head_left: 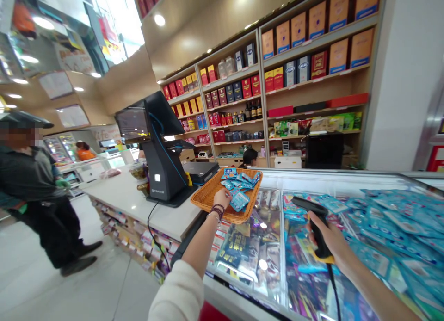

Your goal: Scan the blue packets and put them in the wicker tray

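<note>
Head view: we judge we are mid-scan, our left hand [222, 198] pinching a blue packet [239, 200] in the wicker basket [204, 198], right hand [329, 240] fingers clenched around the barcode scanner [314, 221], which next needs aiming at the packet's code.

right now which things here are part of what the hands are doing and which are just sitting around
In hand:
- left hand on a blue packet in the basket
- right hand gripping the scanner

Lying about:
- till screen on the counter
- freezer with loose blue packs on its lid
- shelves of boxes
- person standing at left
</note>
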`<state>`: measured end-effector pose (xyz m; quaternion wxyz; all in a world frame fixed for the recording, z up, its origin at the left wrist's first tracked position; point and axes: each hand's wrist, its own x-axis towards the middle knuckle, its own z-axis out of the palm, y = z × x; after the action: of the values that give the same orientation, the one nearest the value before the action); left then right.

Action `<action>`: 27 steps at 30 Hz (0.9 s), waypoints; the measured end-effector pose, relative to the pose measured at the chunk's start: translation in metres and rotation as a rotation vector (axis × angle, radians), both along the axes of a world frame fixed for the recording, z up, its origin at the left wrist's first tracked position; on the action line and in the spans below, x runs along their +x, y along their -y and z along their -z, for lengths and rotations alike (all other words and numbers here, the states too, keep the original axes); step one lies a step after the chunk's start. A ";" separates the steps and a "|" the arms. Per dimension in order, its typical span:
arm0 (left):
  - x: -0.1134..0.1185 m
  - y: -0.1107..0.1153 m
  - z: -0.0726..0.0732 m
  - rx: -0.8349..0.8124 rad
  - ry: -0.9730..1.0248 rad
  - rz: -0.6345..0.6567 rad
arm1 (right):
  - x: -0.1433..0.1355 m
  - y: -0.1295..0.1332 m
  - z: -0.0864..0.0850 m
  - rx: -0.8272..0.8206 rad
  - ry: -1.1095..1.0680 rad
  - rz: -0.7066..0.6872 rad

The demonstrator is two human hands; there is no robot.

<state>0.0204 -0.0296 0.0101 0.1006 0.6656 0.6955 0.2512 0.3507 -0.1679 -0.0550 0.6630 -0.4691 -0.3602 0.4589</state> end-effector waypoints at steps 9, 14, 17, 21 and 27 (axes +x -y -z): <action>-0.002 0.008 -0.009 -0.009 0.017 -0.071 | 0.005 0.007 -0.002 -0.023 -0.022 0.022; -0.011 0.015 -0.015 -0.079 0.039 -0.065 | 0.005 0.010 -0.001 -0.031 -0.020 0.038; -0.018 0.016 -0.025 -0.113 0.099 -0.068 | 0.005 0.010 -0.001 -0.034 -0.031 0.039; -0.023 0.012 -0.045 -0.088 0.245 -0.039 | 0.006 0.011 -0.001 -0.046 -0.030 0.041; 0.032 0.016 -0.037 0.055 0.592 0.133 | 0.009 0.012 -0.005 -0.045 -0.048 0.030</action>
<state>0.0524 -0.0453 0.0471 0.2969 0.6099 0.5839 0.4459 0.3598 -0.1804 -0.0503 0.6675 -0.4783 -0.3267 0.4680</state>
